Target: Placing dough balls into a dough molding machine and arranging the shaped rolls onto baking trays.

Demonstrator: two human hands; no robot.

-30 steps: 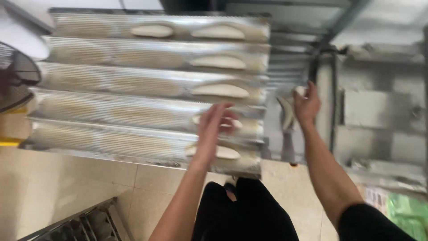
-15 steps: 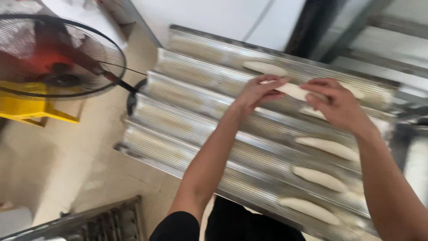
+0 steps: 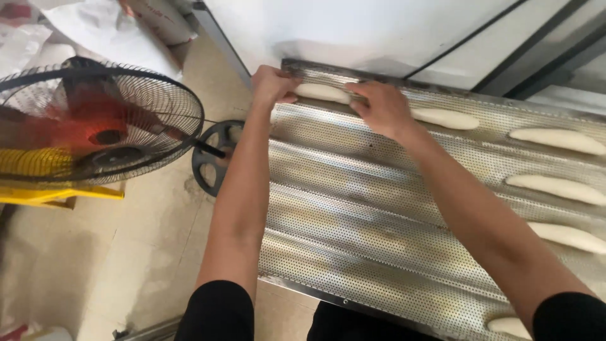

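A perforated metal baguette tray [image 3: 353, 215] with several long grooves lies in front of me. My left hand [image 3: 273, 84] and my right hand [image 3: 380, 106] rest on the two ends of a pale dough stick [image 3: 323, 93] in the far groove, at the tray's left end. A second dough stick [image 3: 445, 118] lies in the same groove just right of my right hand. More dough sticks [image 3: 555, 140] lie at the right end of the nearer grooves, one per groove. The left part of those grooves holds no dough.
A floor fan [image 3: 95, 126] with a wire cage and red blades stands left of the tray, its round base [image 3: 213, 155] close to the tray's edge. A white wall panel [image 3: 353, 31] rises behind the tray. Tiled floor lies below.
The view has swung left along the tray. Both hands have moved from the middle of the tray to its far left corner, now on a dough stick in the far groove.
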